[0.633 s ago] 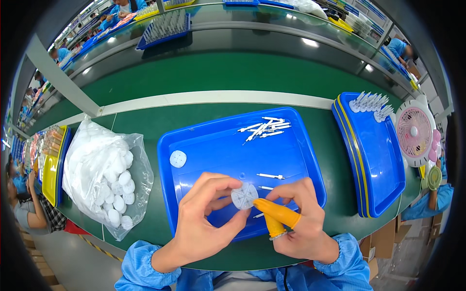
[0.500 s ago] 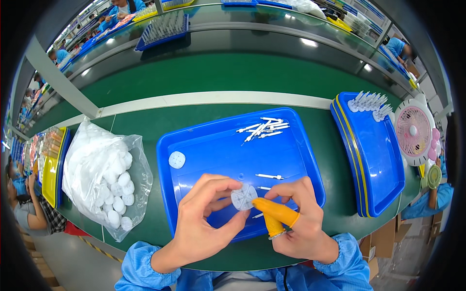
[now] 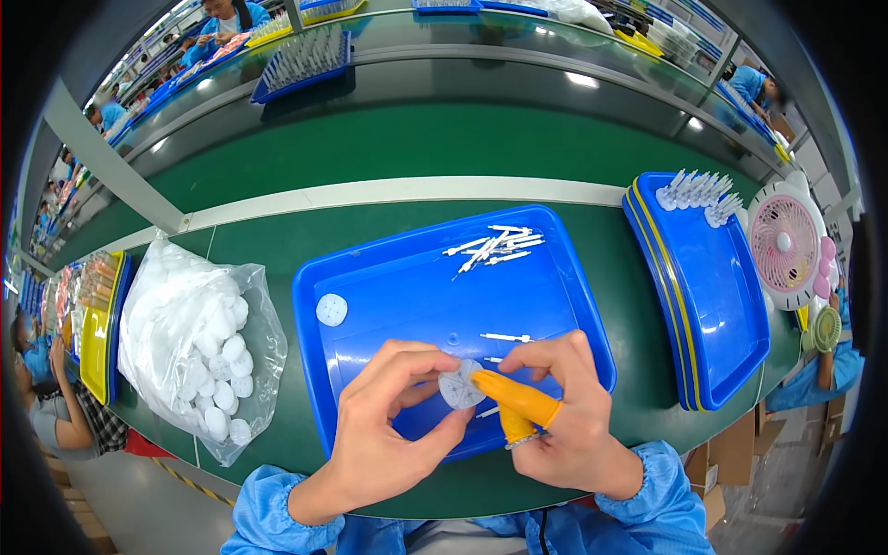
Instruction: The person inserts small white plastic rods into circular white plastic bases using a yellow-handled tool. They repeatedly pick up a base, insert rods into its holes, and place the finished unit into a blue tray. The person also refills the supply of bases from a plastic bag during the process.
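Note:
My left hand (image 3: 388, 421) pinches a round, translucent plastic disc (image 3: 457, 390) by its edge, between thumb and fingertips. Yellow covers sheathe two digits of my right hand (image 3: 560, 412); one covered tip presses on the disc's right side, while the bare fingers curl above. Anything small between that tip and the disc is hidden. Both hands are over the near part of a blue tray (image 3: 308, 370). A similar disc (image 3: 331, 310) lies at the tray's left. Thin white sticks (image 3: 495, 248) form a loose pile at its far side, and a single stick (image 3: 505, 337) lies near my right fingers.
A clear plastic bag (image 3: 199, 342) of white discs stands left of the tray. On the right are stacked blue trays (image 3: 708, 314) with upright white pieces (image 3: 698, 191), beside a pink-and-white fan (image 3: 784, 242). A pale rail (image 3: 407, 190) runs behind; people work farther off.
My right hand's yellow-covered tip has moved slightly left, farther onto the disc. The left hand keeps its hold. The whole view has shifted a little.

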`<state>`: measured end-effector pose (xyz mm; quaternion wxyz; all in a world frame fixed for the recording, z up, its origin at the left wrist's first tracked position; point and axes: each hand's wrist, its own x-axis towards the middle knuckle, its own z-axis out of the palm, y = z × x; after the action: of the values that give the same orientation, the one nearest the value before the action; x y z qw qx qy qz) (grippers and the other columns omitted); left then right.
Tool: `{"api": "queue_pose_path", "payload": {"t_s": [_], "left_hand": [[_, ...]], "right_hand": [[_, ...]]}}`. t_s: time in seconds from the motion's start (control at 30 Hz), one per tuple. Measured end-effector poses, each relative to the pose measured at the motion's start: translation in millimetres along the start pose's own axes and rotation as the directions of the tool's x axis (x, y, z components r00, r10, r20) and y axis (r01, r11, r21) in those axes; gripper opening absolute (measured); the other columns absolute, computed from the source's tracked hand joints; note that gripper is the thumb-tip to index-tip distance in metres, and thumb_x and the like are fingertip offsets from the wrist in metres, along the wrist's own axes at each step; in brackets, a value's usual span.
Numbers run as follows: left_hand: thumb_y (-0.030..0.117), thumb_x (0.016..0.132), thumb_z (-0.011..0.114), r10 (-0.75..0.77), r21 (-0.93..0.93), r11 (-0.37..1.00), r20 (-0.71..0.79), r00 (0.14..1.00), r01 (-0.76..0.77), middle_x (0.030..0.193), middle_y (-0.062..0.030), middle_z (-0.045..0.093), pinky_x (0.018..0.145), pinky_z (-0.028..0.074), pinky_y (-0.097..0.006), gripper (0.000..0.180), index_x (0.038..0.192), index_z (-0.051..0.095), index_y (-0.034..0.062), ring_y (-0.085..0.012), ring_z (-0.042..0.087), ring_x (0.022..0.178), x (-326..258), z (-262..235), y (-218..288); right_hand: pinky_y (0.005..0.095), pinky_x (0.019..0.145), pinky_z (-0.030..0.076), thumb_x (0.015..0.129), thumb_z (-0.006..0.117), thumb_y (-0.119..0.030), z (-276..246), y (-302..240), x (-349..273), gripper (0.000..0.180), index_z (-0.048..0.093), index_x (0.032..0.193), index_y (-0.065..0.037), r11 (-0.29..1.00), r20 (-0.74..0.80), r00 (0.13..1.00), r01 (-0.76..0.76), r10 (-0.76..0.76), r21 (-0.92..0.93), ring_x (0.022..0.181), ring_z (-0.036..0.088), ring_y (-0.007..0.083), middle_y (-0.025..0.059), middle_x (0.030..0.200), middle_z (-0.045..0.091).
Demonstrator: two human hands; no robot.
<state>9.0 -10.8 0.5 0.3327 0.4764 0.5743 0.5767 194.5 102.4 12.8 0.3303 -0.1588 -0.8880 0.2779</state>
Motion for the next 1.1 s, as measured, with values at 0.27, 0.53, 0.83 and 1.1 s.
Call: {"api": "queue_pose_path", "payload": {"t_s": [0.27, 0.53, 0.83, 1.1], "left_hand": [[-0.009, 0.083, 0.082, 0.005, 0.019, 1.000, -0.017, 1.000, -0.005, 0.123, -0.0130, 0.066, 0.100, 0.065, -0.038, 0.044, 0.124, 0.069, -0.0005, -0.0245, 0.073, 0.115, 1, 1, 1], [-0.014, 0.084, 0.079, -0.020, 0.034, 0.999, 0.072, 0.997, 0.017, 0.128, -0.0121, 0.058, 0.104, 0.064, -0.039, 0.047, 0.127, 0.065, -0.0026, -0.0255, 0.070, 0.122, 1, -2, 3], [-0.012, 0.088, 0.079, -0.099, -0.281, 0.952, 0.097, 0.990, 0.123, 0.132, -0.0117, 0.058, 0.105, 0.063, -0.041, 0.044, 0.129, 0.067, -0.0021, -0.0265, 0.067, 0.128, 3, -4, 5], [-0.002, 0.081, 0.087, 0.095, 0.178, 0.980, 0.004, 0.995, -0.095, 0.121, -0.0153, 0.071, 0.091, 0.064, -0.035, 0.054, 0.132, 0.069, 0.0018, -0.0262, 0.075, 0.107, -2, 1, 4]], "right_hand": [[0.0364, 0.071, 0.049, 0.055, 0.069, 0.006, -1, 0, 1, 0.057, 0.080, 0.111, 0.006, 0.998, 0.004, 0.998, -0.056, 0.056, -0.007, 0.092, 0.054, 0.0307, 0.0144, 0.116, 0.067], [0.0361, 0.071, 0.048, 0.058, 0.072, 0.008, 0, -4, -1, 0.056, 0.080, 0.113, 0.003, 0.999, -0.026, 0.999, -0.037, 0.038, 0.018, 0.092, 0.054, 0.0296, 0.0128, 0.116, 0.065], [0.0350, 0.071, 0.047, 0.067, 0.083, 0.006, 5, -4, 0, 0.051, 0.079, 0.117, 0.000, 0.991, -0.082, 0.990, -0.105, 0.112, 0.079, 0.091, 0.055, 0.0268, 0.0119, 0.110, 0.065], [0.0373, 0.072, 0.045, 0.058, 0.073, 0.010, 3, -2, 0, 0.054, 0.082, 0.110, -0.001, 0.998, -0.051, 0.999, 0.011, -0.008, 0.055, 0.088, 0.054, 0.0276, 0.0125, 0.112, 0.066]]}}
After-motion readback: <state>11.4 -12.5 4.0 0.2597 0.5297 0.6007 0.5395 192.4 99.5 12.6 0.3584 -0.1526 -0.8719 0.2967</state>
